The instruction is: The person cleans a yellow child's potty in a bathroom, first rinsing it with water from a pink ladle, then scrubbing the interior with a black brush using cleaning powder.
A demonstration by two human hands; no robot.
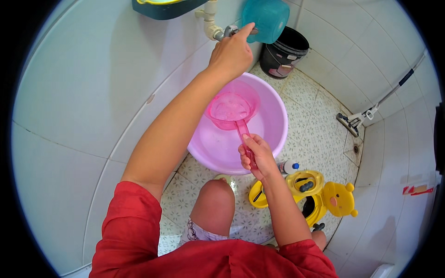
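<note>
My left hand [233, 52] reaches up to the wall tap [230, 31]. Its fingers close round the tap, partly hidden by the hand, with one finger stretched along it. Below, my right hand [258, 155] grips the handle of a translucent pink water dipper [236, 121]. The dipper's bowl is over the wide lilac basin [274, 141] and looks to have water in it. Whether the bowl touches the basin's bottom I cannot tell. The basin stands on the patterned tile floor, close to the wall.
Behind the basin are a black bucket [273, 65] and a translucent blue bucket [264, 18]. A yellow child's potty [320, 211] and a white bottle with a blue cap [287, 167] stand by my right forearm. A floor squeegee [354, 121] leans at the right wall.
</note>
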